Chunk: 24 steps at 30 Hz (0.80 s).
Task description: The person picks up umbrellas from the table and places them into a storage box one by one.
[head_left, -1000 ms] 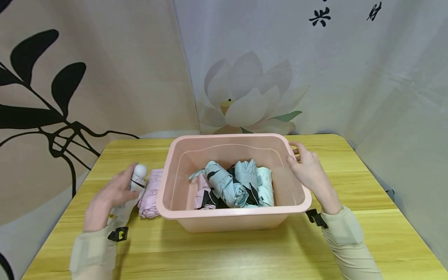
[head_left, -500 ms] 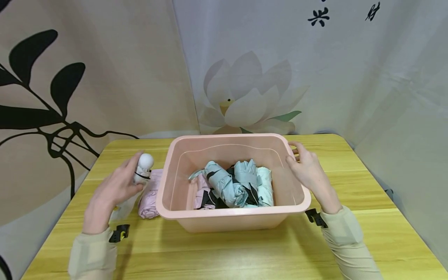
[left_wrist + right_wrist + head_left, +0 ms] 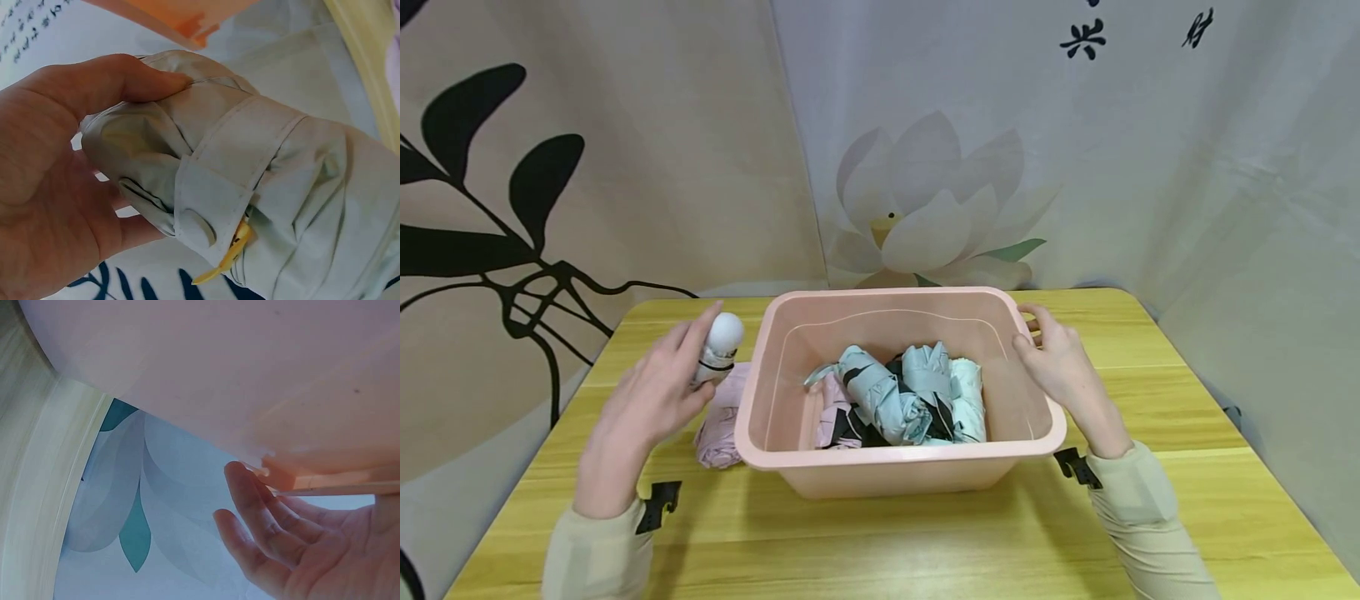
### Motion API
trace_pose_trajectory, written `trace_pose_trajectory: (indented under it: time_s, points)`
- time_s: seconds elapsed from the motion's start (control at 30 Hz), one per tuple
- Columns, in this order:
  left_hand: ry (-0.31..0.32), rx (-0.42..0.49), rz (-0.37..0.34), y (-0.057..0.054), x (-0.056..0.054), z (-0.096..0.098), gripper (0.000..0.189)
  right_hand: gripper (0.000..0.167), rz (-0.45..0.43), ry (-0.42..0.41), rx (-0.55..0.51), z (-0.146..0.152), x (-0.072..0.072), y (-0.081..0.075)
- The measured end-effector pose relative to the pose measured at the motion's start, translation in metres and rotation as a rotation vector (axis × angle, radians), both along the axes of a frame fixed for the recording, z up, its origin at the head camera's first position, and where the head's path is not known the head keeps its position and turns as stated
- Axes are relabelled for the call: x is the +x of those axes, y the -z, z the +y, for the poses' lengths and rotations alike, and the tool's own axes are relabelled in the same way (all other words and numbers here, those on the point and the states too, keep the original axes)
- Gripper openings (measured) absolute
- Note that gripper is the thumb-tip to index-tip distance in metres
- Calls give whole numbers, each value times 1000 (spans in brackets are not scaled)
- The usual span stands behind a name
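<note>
My left hand (image 3: 651, 387) holds a folded pale umbrella (image 3: 721, 346) above the table, its round white knob tilted up and to the right. In the left wrist view the thumb presses on the rolled fabric; a snap strap (image 3: 219, 172) wraps it and a yellow tag (image 3: 230, 255) sticks out. My right hand (image 3: 1063, 358) grips the right rim of a pink plastic tub (image 3: 895, 457); its fingers (image 3: 253, 512) curl beneath the rim in the right wrist view. Several rolled umbrellas lie in the tub: light blue (image 3: 880, 396), mint (image 3: 967, 400) and lilac (image 3: 831, 408) ones.
A lilac rolled umbrella (image 3: 721, 429) lies on the wooden table (image 3: 895, 542), close against the tub's left side. Behind the table hangs a pale curtain (image 3: 700, 150) printed with leaves and a lotus.
My left hand has lifted the pale umbrella off the table, tipped its knob end upward and moved it slightly right toward the tub. My right hand stays at the rim.
</note>
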<state>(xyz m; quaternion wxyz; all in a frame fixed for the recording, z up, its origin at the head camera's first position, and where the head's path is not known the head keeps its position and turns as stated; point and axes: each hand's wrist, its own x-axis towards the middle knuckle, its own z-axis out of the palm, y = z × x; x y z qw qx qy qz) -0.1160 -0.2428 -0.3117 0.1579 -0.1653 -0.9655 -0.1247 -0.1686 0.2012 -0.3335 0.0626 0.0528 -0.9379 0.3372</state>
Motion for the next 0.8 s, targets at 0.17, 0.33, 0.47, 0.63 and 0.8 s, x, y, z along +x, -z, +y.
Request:
trace_pose_trajectory:
  time_s: [0.17,0.33,0.47,0.63,0.8]
  points:
    - [10,-19,119,-9,7,11,95,49,-1,-2,-4,0,0,0]
    - [54,-22,291,-15,10,18,91,49,-1,-2,-6,1,0,0]
    - [100,-20,407,-18,10,23,88,49,0,-3,-9,1,0,0]
    - [172,7,555,-22,9,32,88,49,-1,-4,-8,1,0,0]
    - [222,-3,638,-25,8,39,84,49,-7,-2,-6,1,1,0]
